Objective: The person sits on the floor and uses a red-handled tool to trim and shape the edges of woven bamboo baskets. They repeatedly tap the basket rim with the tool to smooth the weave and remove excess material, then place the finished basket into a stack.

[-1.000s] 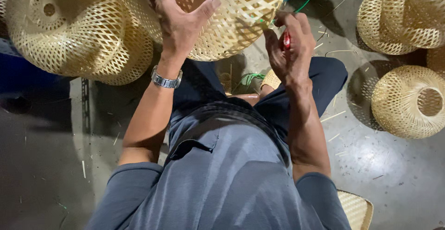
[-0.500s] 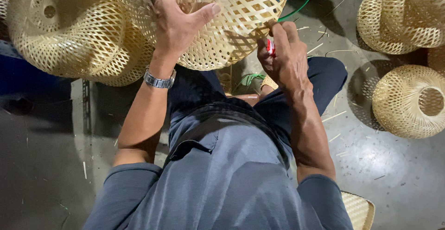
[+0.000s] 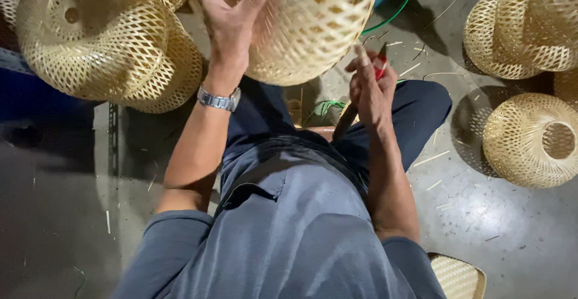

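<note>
My left hand [image 3: 230, 17], with a metal watch on its wrist, grips the side of a round woven bamboo basket [image 3: 313, 22] held up over my lap. My right hand [image 3: 368, 88] sits just under the basket's lower right edge, closed on a small red-handled cutting tool [image 3: 381, 64] whose tip points up toward the weave. Apart from the red handle, the tool is mostly hidden by my fingers. I am seated, with dark trousers and a grey-blue shirt below.
More woven bamboo shades lie around: a large one [image 3: 90, 40] at the left, two stacked [image 3: 524, 28] at the top right, one [image 3: 530, 139] at the right. A green cord [image 3: 402, 7] runs behind the basket. Bamboo slivers litter the concrete floor [image 3: 475, 227].
The basket has shifted and turned in my left hand. My right hand with the red tool has dropped slightly from the basket's edge and moved back toward my knee.
</note>
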